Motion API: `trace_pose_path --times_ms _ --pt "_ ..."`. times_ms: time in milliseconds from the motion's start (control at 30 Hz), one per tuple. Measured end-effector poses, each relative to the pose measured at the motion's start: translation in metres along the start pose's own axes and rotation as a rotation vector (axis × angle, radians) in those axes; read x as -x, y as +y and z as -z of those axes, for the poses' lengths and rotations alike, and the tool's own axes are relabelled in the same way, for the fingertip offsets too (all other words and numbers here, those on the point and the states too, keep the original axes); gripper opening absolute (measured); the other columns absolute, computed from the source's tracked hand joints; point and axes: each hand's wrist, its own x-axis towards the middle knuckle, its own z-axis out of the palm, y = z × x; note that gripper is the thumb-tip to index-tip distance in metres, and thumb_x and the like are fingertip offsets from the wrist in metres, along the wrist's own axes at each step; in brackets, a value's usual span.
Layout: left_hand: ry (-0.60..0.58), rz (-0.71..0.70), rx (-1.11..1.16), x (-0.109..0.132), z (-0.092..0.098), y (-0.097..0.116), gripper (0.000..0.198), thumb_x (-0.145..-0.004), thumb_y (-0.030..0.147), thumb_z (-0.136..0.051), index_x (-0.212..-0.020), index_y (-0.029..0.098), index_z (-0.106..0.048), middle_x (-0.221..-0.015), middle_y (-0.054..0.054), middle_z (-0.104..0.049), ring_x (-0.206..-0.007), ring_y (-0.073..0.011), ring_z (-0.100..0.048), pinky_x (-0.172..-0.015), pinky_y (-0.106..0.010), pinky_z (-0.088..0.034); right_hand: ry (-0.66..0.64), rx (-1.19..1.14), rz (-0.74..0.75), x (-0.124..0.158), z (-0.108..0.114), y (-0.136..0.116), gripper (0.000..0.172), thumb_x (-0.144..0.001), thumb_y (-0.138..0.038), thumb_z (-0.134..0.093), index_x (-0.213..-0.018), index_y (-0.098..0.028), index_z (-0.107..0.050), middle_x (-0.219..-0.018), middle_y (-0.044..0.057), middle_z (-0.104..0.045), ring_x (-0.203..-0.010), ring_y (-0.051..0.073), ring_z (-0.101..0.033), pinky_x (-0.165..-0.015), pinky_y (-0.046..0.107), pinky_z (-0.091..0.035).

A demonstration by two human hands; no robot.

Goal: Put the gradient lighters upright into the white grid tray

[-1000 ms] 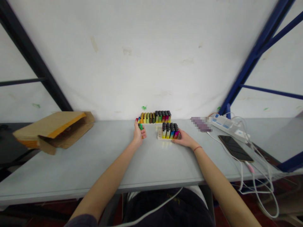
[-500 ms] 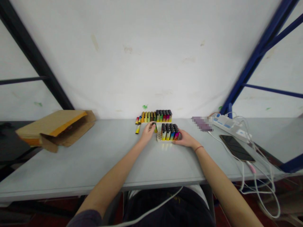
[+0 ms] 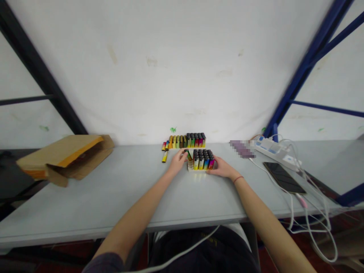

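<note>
Lighter (image 3: 189, 156) in left fingers (image 3: 182, 153), tray (image 3: 196, 170) of lighters (image 3: 204, 160) between left and right fingers (image 3: 217, 160), more lighters (image 3: 196, 141) behind both, loose lighters (image 3: 164, 156) left, box (image 3: 62, 149) farther left, phone (image 3: 284, 178) right.

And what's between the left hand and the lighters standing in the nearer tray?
In the head view, a partly green lighter, held tilted by the left hand, and the unfilled slots at the left end of the nearer white tray.
</note>
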Motion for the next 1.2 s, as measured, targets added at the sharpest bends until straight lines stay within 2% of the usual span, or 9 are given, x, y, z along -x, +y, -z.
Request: trace_pose_path --times_ms 167,300,500,733,833,900,967,1067,1200 --pt "0.009 -0.160 -0.279 0.001 0.002 0.003 0.028 -0.087 0.030 -0.057 -0.112 0.021 -0.065 -0.115 -0.009 -0.068 -0.098 -0.0210 -0.066 -0.089 -0.033 -0.053 -0.012 0.034 -0.011 -0.001 -0.001 0.003 0.077 -0.067 -0.044 -0.078 -0.132 -0.013 -0.052 -0.131 0.015 -0.061 -0.117 0.032 -0.057 -0.105 0.048 -0.042" --pt "-0.025 -0.188 -0.422 0.004 0.001 0.005 0.035 -0.089 0.027 -0.056 -0.124 0.024 -0.060 -0.111 -0.008 -0.070 -0.095 -0.0216 -0.068 -0.094 -0.038 -0.050 -0.006 0.015 0.016 -0.001 -0.001 0.001 0.076 -0.067 -0.043 -0.078 -0.132 -0.014 -0.052 -0.132 0.014 -0.061 -0.117 0.031 -0.057 -0.105 0.048 -0.042" --pt "-0.090 -0.315 -0.585 0.004 0.004 0.006 0.039 -0.094 0.022 -0.040 -0.127 0.023 -0.060 -0.125 -0.008 -0.066 -0.117 -0.0217 -0.059 -0.108 -0.039 -0.039 -0.003 0.040 0.012 0.000 -0.001 0.000 0.074 -0.068 -0.044 -0.078 -0.132 -0.015 -0.053 -0.132 0.014 -0.061 -0.117 0.031 -0.058 -0.105 0.047 -0.042" --pt "-0.154 -0.361 -0.781 0.002 0.018 0.005 0.048 -0.098 0.028 -0.031 -0.143 0.020 -0.047 -0.128 -0.012 -0.061 -0.119 -0.0229 -0.055 -0.107 -0.039 -0.038 0.040 0.144 -0.042 -0.001 -0.008 0.006 0.065 -0.071 -0.044 -0.073 -0.126 -0.014 -0.056 -0.119 0.014 -0.067 -0.104 0.030 -0.061 -0.096 0.047 -0.047" --pt "-0.006 -0.278 -0.938 -0.003 0.032 0.009 0.048 -0.098 0.029 -0.031 -0.141 0.017 -0.049 -0.125 -0.016 -0.062 -0.118 -0.0267 -0.055 -0.106 -0.041 -0.038 0.065 0.188 -0.079 -0.002 -0.011 0.008 0.066 -0.070 -0.046 -0.073 -0.125 -0.014 -0.056 -0.115 0.014 -0.068 -0.102 0.031 -0.061 -0.095 0.046 -0.047" --pt "0.143 -0.145 -1.084 -0.004 0.045 0.013 0.046 -0.098 0.032 -0.034 -0.136 0.015 -0.053 -0.126 -0.018 -0.060 -0.119 -0.0307 -0.053 -0.104 -0.044 -0.038 0.064 0.193 -0.081 -0.002 -0.011 0.009 0.068 -0.070 -0.047 -0.073 -0.126 -0.015 -0.055 -0.117 0.014 -0.067 -0.105 0.031 -0.060 -0.097 0.046 -0.046" --pt "0.214 0.014 -1.213 -0.003 0.058 0.015 0.049 -0.096 0.041 -0.037 -0.132 0.014 -0.056 -0.125 -0.021 -0.059 -0.118 -0.0347 -0.053 -0.099 -0.046 -0.041 0.055 0.195 -0.084 -0.002 -0.011 0.010 0.070 -0.069 -0.048 -0.073 -0.127 -0.013 -0.054 -0.119 0.015 -0.066 -0.107 0.032 -0.060 -0.097 0.047 -0.046" --pt "0.166 0.170 -1.332 -0.001 0.069 0.014 0.054 -0.096 0.050 -0.035 -0.123 0.012 -0.062 -0.120 -0.023 -0.059 -0.114 -0.0367 -0.054 -0.092 -0.046 -0.045 0.051 0.192 -0.090 -0.002 -0.011 0.010 0.071 -0.069 -0.048 -0.072 -0.128 -0.012 -0.054 -0.122 0.017 -0.064 -0.108 0.032 -0.059 -0.098 0.047 -0.045" --pt "0.095 0.174 -1.384 -0.002 0.070 0.010 0.042 -0.095 0.039 -0.038 -0.118 0.015 -0.063 -0.123 -0.020 -0.059 -0.115 -0.0338 -0.055 -0.090 -0.043 -0.046 0.067 0.189 -0.100 -0.002 -0.011 0.011 0.069 -0.069 -0.048 -0.073 -0.127 -0.014 -0.055 -0.121 0.015 -0.065 -0.106 0.031 -0.060 -0.098 0.047 -0.045"
